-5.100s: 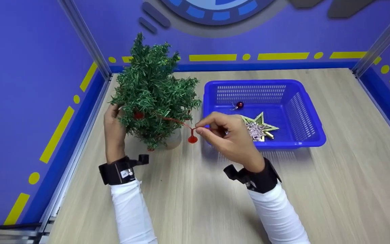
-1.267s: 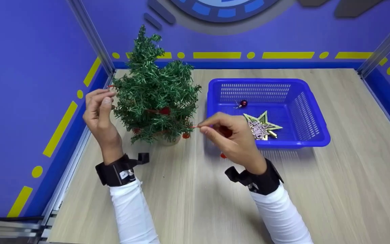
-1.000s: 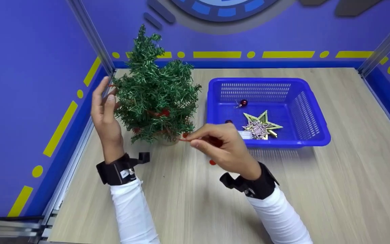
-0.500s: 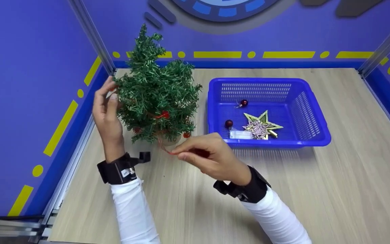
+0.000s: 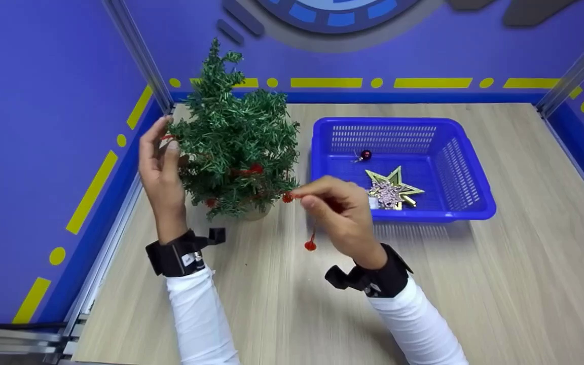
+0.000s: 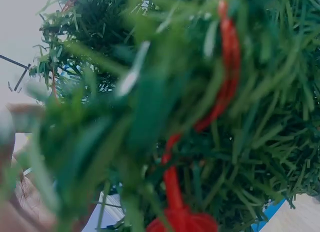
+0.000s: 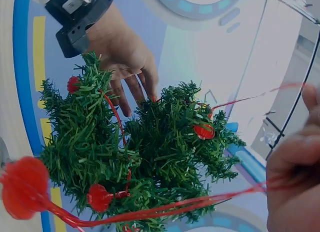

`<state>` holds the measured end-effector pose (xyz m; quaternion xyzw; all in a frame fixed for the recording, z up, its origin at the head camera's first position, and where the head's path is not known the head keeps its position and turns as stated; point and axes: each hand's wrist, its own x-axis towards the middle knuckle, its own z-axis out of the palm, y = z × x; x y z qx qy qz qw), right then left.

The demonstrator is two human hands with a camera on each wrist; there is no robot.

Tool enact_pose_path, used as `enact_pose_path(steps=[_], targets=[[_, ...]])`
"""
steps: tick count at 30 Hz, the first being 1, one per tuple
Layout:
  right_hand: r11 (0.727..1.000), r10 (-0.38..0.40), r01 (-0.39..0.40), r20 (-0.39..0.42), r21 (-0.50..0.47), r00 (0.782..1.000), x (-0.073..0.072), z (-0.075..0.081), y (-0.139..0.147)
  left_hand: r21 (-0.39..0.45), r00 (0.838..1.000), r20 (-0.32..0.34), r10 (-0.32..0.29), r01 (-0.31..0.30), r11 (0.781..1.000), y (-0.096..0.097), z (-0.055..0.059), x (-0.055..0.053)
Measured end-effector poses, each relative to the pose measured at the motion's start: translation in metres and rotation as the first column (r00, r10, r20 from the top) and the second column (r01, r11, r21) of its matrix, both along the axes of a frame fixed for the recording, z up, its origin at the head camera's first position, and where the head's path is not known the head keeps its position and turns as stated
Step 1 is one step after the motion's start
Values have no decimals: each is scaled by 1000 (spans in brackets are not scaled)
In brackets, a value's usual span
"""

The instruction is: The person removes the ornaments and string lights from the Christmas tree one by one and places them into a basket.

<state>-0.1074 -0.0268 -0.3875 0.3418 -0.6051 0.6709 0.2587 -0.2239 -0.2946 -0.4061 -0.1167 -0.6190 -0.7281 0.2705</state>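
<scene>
A small green artificial Christmas tree (image 5: 239, 132) stands left of centre in the head view. A red string light (image 5: 255, 169) with round red bulbs runs through its lower branches. My right hand (image 5: 348, 218) pinches the light's wire just right of the tree, and one bulb (image 5: 310, 245) dangles below the fingers. In the right wrist view, red wire (image 7: 200, 201) stretches from the tree to that hand. My left hand (image 5: 161, 177) is at the tree's left side, its fingers loosely extended against the branches; in the left wrist view, foliage (image 6: 150, 112) covers most of it.
A blue plastic basket (image 5: 467, 208) sits right of the tree. In it lie a gold star (image 5: 404, 189), a pink snowflake (image 5: 386, 194) and a dark red ball (image 5: 366, 155). A white object (image 5: 373, 203) there is mostly behind my right hand. Blue panels (image 5: 43, 101) enclose the table.
My right hand dipped to the tree's front, then rose to the right, drawing the wire along. Earlier, my left hand came up from low behind the tree; lately it has barely moved.
</scene>
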Motion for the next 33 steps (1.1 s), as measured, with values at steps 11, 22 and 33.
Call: enact_pose_path(steps=[11,22,33], targets=[[997,-46,41,-65,-66,997,2,4,3,10,1000,8,-8,8,1000,2,3,1],[936,336,-325,-70,137,939,5,2,1,78,999,-34,41,-39,996,-1,-1,0],[963,238,-230,-48,141,970,-1,7,17,148,985,-117,127,-109,983,1,-3,-3]])
